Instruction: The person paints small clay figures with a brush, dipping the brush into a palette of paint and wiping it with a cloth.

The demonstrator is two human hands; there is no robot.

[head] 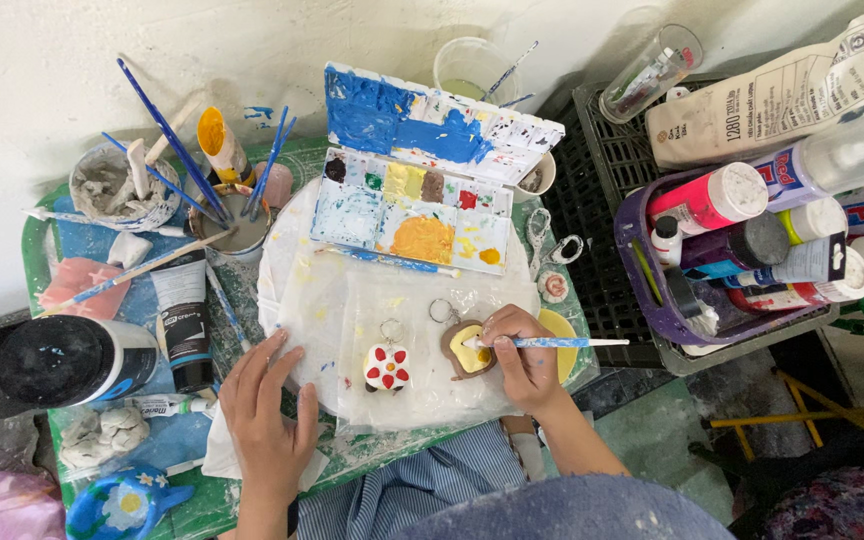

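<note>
Right hand: the right hand [520, 352] pinches a thin paintbrush [552, 343], with its tip on the yellow clay charm [469, 352].
Left hand: the left hand [264, 402] lies flat and open on the white sheet [352, 300], holding nothing.
Yellow charm: it has a brown edge and a key ring on top. It lies on the white sheet, just beside the right hand. Fingers hide part of it.
Red and white charm: the small spotted charm [388, 367] sits between the two hands, touching neither.
Paint box: the open paint palette [414, 205] lies at the top of the sheet, with blue smeared in its lid.
Brush pot: a cup of brushes [227, 215] stands left of the palette.
Basket: a purple basket [652, 310] on the right holds paint bottles. Some are cut off by the edge.
Black jar: a big jar with a black lid [72, 360] lies on the green surface [42, 245].
Hard to see: the grey lumps at the lower left are too blurry to name.
</note>
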